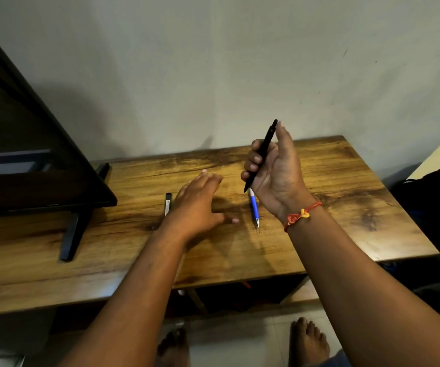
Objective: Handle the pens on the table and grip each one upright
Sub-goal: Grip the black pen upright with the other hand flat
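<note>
1. The right hand [274,173] is raised just above the blue pen [253,207]; its fingers curl round a black pen [265,144], held near upright, tip down, thumb straight beside the top.
2. The blue pen lies flat on the table [346,194], tip toward the person.
3. The left hand [197,202] is left of the blue pen, palm down, fingers straight, grasping nothing.
4. A grey pen [168,203] lies further left of the blue pen, partly hidden by the left hand; a TV [28,154] stands well beyond it.
</note>
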